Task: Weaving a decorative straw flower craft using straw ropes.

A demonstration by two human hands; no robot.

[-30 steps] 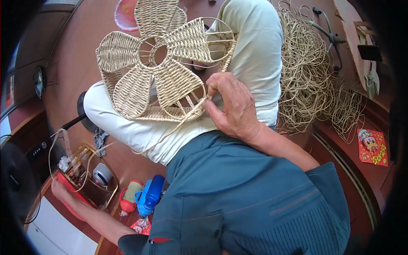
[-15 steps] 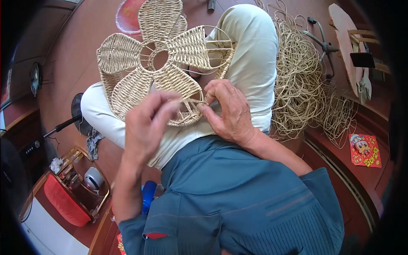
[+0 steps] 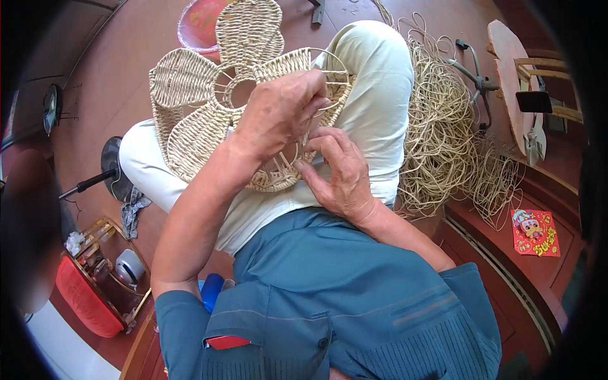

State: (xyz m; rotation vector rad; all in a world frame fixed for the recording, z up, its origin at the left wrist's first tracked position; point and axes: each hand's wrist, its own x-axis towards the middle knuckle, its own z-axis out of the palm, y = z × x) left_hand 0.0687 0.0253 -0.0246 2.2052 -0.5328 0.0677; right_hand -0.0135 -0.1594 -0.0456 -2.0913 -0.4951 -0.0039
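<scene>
A flower-shaped woven basket (image 3: 190, 139) of pale twisted cord over a wire frame rests tilted on my lap, with a round opening at its centre. Some petals are fully woven; the right one (image 3: 288, 64) shows bare wire towards its outer end. My left hand (image 3: 282, 114) is closed in a fist above the lower right petal, covering much of it. The cord in its fingers is mostly hidden. Beside it, my right hand (image 3: 339, 171) pinches the outer edge of that lower petal between thumb and fingers. Bare wires show beside the right fingertips.
A big tangled heap of cord (image 3: 437, 120) lies on the floor right of my knee. A red basin (image 3: 199, 28) stands beyond the basket. At left are a black round base with a pole (image 3: 117, 168) and a red-sided rack (image 3: 88, 297). A wooden board (image 3: 510, 76) stands far right.
My left hand has moved up and right, from beside the lower petal to above it, and closed into a fist. My right hand stays at the petal's edge. The view has shifted slightly.
</scene>
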